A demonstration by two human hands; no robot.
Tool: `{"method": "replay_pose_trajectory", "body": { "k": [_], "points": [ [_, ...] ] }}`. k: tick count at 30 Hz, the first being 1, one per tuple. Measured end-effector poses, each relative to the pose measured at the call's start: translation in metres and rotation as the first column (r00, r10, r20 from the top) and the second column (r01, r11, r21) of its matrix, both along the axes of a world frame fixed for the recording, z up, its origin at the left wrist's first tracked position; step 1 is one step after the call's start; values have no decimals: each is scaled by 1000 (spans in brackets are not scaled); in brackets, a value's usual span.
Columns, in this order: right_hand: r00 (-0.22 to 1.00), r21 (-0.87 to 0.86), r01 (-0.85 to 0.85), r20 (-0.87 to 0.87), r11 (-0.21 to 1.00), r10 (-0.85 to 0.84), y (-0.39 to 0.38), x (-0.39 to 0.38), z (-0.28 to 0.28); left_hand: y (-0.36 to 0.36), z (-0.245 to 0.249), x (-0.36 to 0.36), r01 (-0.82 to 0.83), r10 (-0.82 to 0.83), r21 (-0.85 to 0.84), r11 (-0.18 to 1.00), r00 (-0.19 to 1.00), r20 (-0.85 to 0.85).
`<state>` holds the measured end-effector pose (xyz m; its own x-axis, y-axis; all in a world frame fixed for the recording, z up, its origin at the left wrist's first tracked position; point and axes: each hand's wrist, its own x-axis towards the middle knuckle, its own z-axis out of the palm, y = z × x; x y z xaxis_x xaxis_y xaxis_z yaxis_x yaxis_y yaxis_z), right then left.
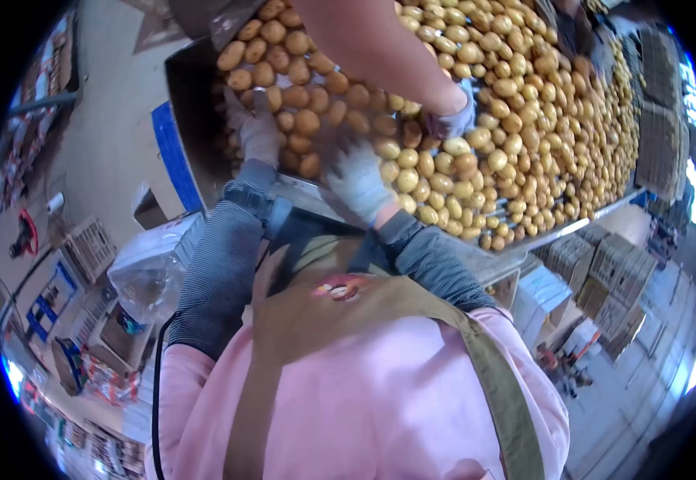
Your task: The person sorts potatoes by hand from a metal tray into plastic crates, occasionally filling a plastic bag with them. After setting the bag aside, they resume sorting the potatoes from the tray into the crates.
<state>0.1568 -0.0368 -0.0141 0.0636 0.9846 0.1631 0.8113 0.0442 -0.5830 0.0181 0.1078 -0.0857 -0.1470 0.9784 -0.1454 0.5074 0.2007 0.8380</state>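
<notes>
Many small yellow-brown potatoes (516, 120) cover a metal sorting table (604, 210) in front of me. My left hand (257, 134), in a pale work glove, is at the table's left end beside the dark side wall, its fingers apart among the potatoes. Nothing shows in its grasp. My right hand (357, 176), gloved too, reaches over the near edge of the potatoes; motion smears its fingers, so I cannot see whether it holds any. Both my forearms wear dark striped sleeve covers.
From the far side, another person's arm (388, 48) crosses the table, its gloved hand (453, 120) among the potatoes. More of a worker shows at top right. A plastic-covered white box (160, 244) stands to my left. Stacked cartons (616, 268) are at the right.
</notes>
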Motion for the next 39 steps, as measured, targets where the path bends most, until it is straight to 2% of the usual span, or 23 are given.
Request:
{"method": "replay_pose_trajectory", "body": {
  "k": [1,3,5,7,8,11,12,14,15,16,18,21,23,24,25,26,28,31,32,35,36,38,39],
  "points": [
    [1000,-28,-23,-20,999,22,6,-2,-4,-1,-5,-3,-10,9,24,1000,999,52],
    [997,-91,-55,-59,994,50,15,-5,-11,5,9,-17,0,28,-113,994,970,243],
    [999,-105,-35,-28,994,33,28,-1,-10,32,-49,-46,134,-133,-5,991,987,89],
    [1000,-142,-8,1,990,8,32,2,1,42,-44,-53,149,-135,-58,987,971,197],
    [992,-106,-22,-125,994,9,39,4,13,54,3,-47,103,-40,-152,983,927,372],
    [988,-142,-124,71,982,135,43,-4,6,87,-8,-55,157,-133,-40,987,926,353],
    [987,-29,-109,-123,994,104,59,-11,23,97,5,-49,185,-137,-88,979,912,386],
    [993,70,-113,-36,991,116,96,-2,15,109,30,-32,156,-69,-223,962,933,353],
    [979,81,-88,190,993,71,120,8,-2,109,26,-30,157,-78,-221,963,942,328],
    [981,81,-36,195,996,20,153,20,2,112,18,-30,160,-90,-219,962,950,298],
    [984,-439,-47,132,897,117,199,41,17,108,25,-30,162,-107,-234,959,967,232],
    [903,78,-35,430,996,-2,145,20,-11,78,22,-49,243,-130,-220,945,895,427],
    [929,-42,-41,367,998,54,86,21,-9,57,24,-61,273,-16,-342,899,802,598],
    [860,-109,-18,506,994,71,61,24,-3,51,30,-74,436,-325,-262,861,868,376],
    [926,-275,76,377,959,35,36,30,18,40,39,-73,413,-318,-293,863,892,321],
    [861,-195,144,508,970,-26,1,45,-6,31,50,-63,388,-311,-318,865,912,267],
    [859,-270,270,501,924,-105,-24,56,17,24,34,-63,385,-379,-256,886,922,76],
    [872,-238,318,454,918,-184,-35,61,29,36,47,-69,487,-558,-310,816,804,-206],
    [882,-221,321,423,921,-206,-35,60,34,34,36,-79,507,-539,-185,842,771,-339],
    [959,-210,264,-50,941,-280,-25,42,41,34,50,-95,315,-262,-316,895,944,198],
    [956,-140,216,-172,966,-238,-19,35,41,28,99,-69,143,130,-527,838,885,448],
    [970,-140,114,-196,983,-141,-13,17,45,20,88,-74,397,-307,-283,873,898,314],
    [974,-135,67,-207,989,-95,-10,10,44,17,92,-74,441,29,-417,795,659,751]
  ]
}}
